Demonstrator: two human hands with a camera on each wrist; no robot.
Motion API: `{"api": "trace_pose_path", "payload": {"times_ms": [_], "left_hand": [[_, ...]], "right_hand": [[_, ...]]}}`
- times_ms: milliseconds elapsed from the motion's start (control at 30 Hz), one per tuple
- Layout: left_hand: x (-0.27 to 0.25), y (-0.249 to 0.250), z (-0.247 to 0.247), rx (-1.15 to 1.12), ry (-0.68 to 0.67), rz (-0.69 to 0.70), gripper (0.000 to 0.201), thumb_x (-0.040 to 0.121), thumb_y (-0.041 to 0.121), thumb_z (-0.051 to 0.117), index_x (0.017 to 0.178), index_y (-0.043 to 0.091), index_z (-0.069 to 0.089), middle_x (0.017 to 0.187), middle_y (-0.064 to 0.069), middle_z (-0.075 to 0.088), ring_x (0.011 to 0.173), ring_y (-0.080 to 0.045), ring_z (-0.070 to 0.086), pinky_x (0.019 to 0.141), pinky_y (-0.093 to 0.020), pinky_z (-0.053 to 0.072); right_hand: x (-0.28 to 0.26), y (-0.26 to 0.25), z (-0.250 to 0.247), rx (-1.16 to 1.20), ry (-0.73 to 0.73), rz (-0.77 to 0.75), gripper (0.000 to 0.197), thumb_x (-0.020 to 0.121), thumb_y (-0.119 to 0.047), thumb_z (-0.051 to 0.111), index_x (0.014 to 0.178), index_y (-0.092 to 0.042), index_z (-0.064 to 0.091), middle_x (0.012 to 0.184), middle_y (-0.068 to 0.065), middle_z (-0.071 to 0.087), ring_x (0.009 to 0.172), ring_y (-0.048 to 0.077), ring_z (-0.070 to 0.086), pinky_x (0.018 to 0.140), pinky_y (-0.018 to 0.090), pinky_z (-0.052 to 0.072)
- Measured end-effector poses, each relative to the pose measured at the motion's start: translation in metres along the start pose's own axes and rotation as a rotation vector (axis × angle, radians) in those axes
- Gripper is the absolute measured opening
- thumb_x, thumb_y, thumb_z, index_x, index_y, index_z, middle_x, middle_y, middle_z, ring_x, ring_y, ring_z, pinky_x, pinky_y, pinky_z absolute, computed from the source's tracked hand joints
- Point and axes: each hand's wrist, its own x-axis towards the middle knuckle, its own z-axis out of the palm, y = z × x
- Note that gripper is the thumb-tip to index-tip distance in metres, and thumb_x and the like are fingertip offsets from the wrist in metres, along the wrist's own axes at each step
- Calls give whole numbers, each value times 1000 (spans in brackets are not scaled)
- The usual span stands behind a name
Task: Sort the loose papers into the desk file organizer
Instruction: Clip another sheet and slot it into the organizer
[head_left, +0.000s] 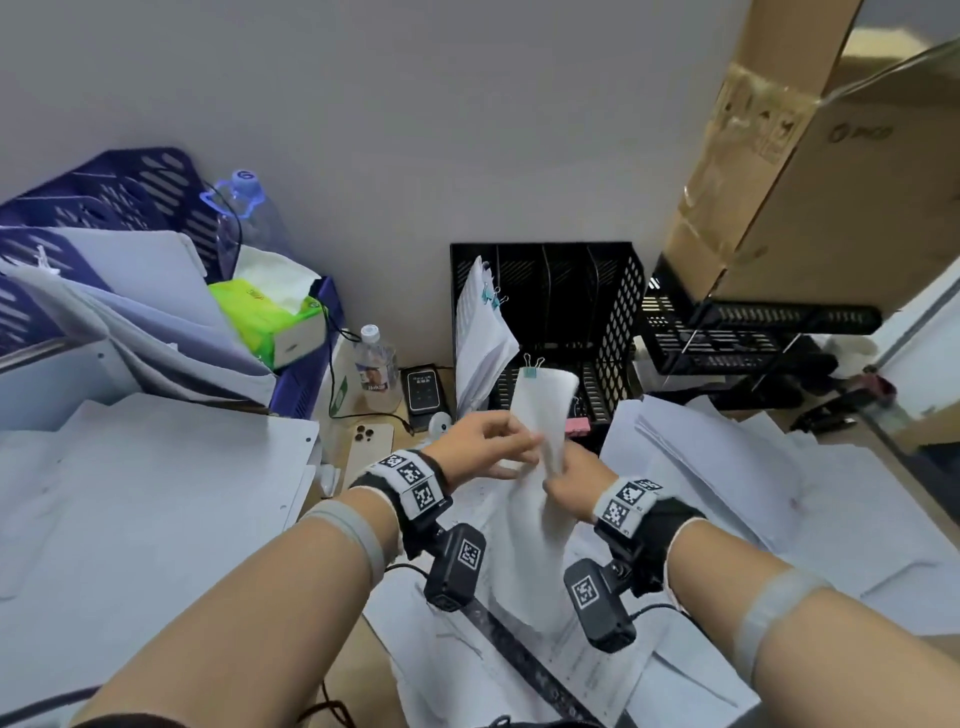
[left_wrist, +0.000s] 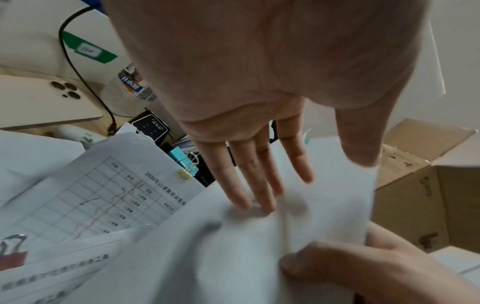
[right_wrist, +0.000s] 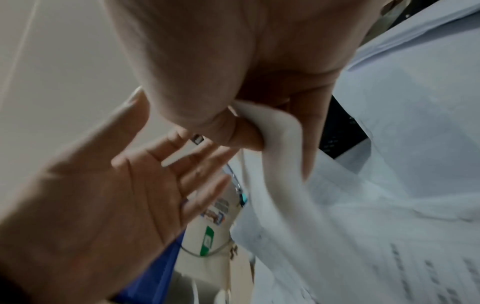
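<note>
A white paper bundle (head_left: 540, 415) with a teal binder clip (head_left: 530, 371) at its top stands curled upward just before the black desk file organizer (head_left: 618, 291). My right hand (head_left: 569, 475) pinches the bundle's lower middle between thumb and fingers (right_wrist: 249, 135). My left hand (head_left: 493, 441) lies flat against the bundle's left face, its fingers (left_wrist: 259, 185) straight. The organizer's leftmost slot holds clipped papers (head_left: 478, 332); its other slots look dark and bare. More printed sheets (head_left: 519, 649) lie on the desk under my wrists.
Loose paper stacks cover the desk at left (head_left: 130, 493) and right (head_left: 753, 467). A blue organizer (head_left: 130, 192), a tissue pack (head_left: 270, 317), a bottle (head_left: 374, 364) and a phone (head_left: 369, 441) sit at left. A cardboard box (head_left: 831, 182) and a black tray (head_left: 753, 332) stand at right.
</note>
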Motion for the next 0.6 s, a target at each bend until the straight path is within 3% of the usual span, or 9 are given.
{"api": "trace_pose_path", "payload": {"times_ms": [33, 100, 200, 300, 400, 500, 600], "left_hand": [[3, 4, -2, -31, 36, 28, 24, 95, 27, 68, 104, 6, 63, 114, -21, 71, 103, -24, 72, 89, -39, 60], [18, 7, -11, -10, 214, 68, 23, 95, 27, 67, 104, 7, 61, 111, -20, 72, 91, -20, 72, 87, -43, 60], [45, 5, -29, 228, 502, 2, 25, 88, 21, 72, 103, 16, 53, 91, -10, 65, 79, -21, 65, 84, -47, 60], [63, 11, -40, 454, 565, -111, 50, 82, 28, 78, 114, 16, 42, 98, -8, 60, 83, -24, 60, 72, -35, 51], [84, 17, -41, 563, 572, -122, 70, 77, 32, 84, 125, 14, 36, 125, -14, 51, 102, -30, 55, 81, -35, 46], [108, 19, -37, 635, 570, -192, 91, 75, 40, 84, 140, 12, 27, 139, -17, 37, 119, -38, 54, 90, -42, 49], [125, 21, -36, 714, 654, -244, 68, 86, 37, 71, 135, 9, 32, 134, -19, 43, 111, -42, 59, 79, -43, 49]], "right_hand": [[1, -3, -11, 41, 42, 10, 47, 84, -4, 47, 127, -19, 55, 108, 4, 66, 103, 28, 63, 88, 34, 52], [4, -5, -34, 70, 111, 36, 43, 89, -5, 49, 129, -16, 56, 116, 6, 63, 111, 28, 60, 88, 26, 45], [12, -8, -69, 114, 219, 50, 39, 88, -7, 50, 125, -14, 59, 120, 11, 65, 110, 31, 61, 88, 30, 47], [26, -13, -94, 131, 260, 37, 42, 84, -6, 49, 124, -13, 60, 121, 12, 65, 112, 33, 60, 94, 36, 48], [43, -14, -110, 172, 277, 21, 41, 82, -7, 49, 119, -13, 64, 112, 8, 67, 105, 30, 61, 92, 37, 49], [60, -14, -123, 211, 306, 5, 31, 71, -19, 48, 96, -20, 66, 93, 2, 64, 93, 28, 61, 82, 34, 49], [79, -13, -133, 224, 318, -28, 32, 65, -22, 45, 90, -20, 65, 90, 4, 67, 90, 30, 64, 82, 40, 52]]}}
